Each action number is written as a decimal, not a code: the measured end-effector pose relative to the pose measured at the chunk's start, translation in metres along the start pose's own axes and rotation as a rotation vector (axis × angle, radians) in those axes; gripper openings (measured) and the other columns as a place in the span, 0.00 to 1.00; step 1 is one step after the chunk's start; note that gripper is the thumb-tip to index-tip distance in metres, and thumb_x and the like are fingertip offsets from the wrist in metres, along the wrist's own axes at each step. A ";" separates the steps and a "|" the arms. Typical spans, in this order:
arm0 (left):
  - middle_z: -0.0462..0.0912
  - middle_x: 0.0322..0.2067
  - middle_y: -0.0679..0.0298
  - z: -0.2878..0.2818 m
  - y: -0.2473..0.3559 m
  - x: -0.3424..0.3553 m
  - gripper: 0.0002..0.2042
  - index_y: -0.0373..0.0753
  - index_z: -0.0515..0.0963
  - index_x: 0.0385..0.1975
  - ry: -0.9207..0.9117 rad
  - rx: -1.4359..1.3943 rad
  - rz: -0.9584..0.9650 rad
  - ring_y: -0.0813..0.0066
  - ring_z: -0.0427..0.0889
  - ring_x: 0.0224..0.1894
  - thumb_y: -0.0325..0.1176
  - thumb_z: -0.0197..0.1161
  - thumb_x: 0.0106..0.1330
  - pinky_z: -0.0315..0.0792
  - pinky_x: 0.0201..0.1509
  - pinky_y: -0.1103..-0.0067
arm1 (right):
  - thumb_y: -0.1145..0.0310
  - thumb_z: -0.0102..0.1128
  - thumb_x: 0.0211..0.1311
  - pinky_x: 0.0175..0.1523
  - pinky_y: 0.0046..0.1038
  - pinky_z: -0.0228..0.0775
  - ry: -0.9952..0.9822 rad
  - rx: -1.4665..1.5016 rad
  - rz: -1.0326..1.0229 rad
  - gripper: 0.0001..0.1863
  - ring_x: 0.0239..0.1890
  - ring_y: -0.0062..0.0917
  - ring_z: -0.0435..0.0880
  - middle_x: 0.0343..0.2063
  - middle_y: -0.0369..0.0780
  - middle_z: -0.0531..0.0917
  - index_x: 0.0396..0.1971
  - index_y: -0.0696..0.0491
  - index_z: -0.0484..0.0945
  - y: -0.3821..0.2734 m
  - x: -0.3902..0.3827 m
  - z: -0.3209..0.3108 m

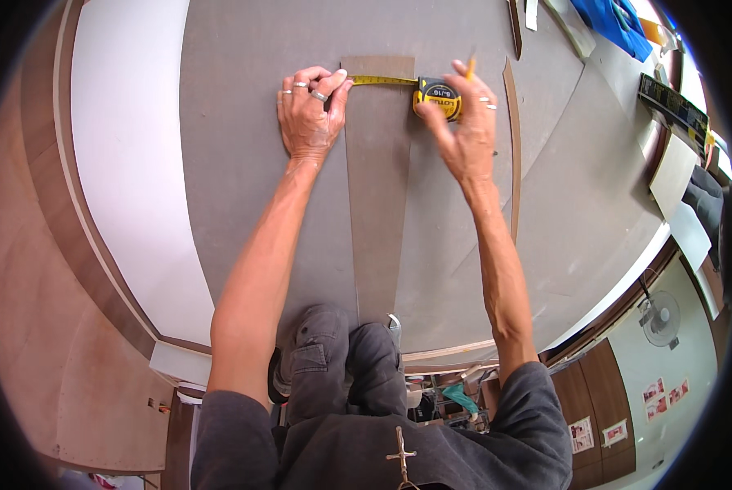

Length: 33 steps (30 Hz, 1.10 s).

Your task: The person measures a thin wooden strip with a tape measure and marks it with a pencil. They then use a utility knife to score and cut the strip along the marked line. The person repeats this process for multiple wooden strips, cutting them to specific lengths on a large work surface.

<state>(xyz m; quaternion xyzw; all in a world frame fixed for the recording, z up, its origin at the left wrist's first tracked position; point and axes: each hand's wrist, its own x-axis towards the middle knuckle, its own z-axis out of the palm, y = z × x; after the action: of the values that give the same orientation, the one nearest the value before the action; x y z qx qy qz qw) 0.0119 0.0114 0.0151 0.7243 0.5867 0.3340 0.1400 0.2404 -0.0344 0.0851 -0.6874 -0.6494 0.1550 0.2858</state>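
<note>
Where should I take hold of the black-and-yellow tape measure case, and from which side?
I'd grip the boxy case across its near and far edges, coming from the right. The yellow blade leaves its left side and runs to the left hand, so a right-side approach, where the right hand is, should avoid the blade.

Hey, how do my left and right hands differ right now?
Your left hand pinches the yellow tape near its end; your right hand is at its case. The right hand, blurred, also has a pencil at its fingers; the left has none. Both wear rings.
</note>
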 end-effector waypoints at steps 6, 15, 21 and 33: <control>0.79 0.48 0.64 -0.004 0.002 0.002 0.25 0.49 0.76 0.56 -0.048 -0.012 0.012 0.63 0.78 0.43 0.37 0.76 0.58 0.73 0.51 0.66 | 0.67 0.77 0.52 0.70 0.48 0.57 -0.043 -0.005 -0.011 0.35 0.66 0.44 0.69 0.64 0.41 0.77 0.61 0.48 0.72 0.014 -0.008 0.028; 0.76 0.53 0.59 -0.007 0.002 0.002 0.29 0.44 0.72 0.59 -0.124 0.112 0.016 0.62 0.76 0.44 0.37 0.73 0.55 0.71 0.56 0.63 | 0.69 0.74 0.51 0.66 0.48 0.58 -0.042 -0.001 0.016 0.36 0.64 0.46 0.69 0.60 0.47 0.76 0.62 0.54 0.71 -0.004 0.003 0.023; 0.76 0.52 0.59 -0.003 0.003 0.002 0.31 0.43 0.69 0.61 -0.118 0.030 -0.026 0.64 0.76 0.43 0.30 0.72 0.56 0.72 0.56 0.64 | 0.69 0.73 0.51 0.64 0.48 0.58 -0.023 0.008 0.074 0.36 0.64 0.46 0.67 0.61 0.46 0.74 0.62 0.54 0.70 -0.022 0.008 0.036; 0.78 0.48 0.60 0.003 0.005 -0.001 0.22 0.40 0.72 0.58 -0.100 -0.058 -0.056 0.62 0.77 0.44 0.28 0.62 0.63 0.72 0.55 0.63 | 0.69 0.72 0.52 0.65 0.50 0.60 0.186 0.016 0.327 0.36 0.61 0.49 0.68 0.55 0.52 0.75 0.63 0.58 0.70 -0.020 -0.032 -0.007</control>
<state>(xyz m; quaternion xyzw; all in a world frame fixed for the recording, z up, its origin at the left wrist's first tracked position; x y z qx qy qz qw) 0.0174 0.0095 0.0158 0.7189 0.5891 0.3104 0.1995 0.2250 -0.0673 0.0978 -0.7929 -0.4985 0.1404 0.3210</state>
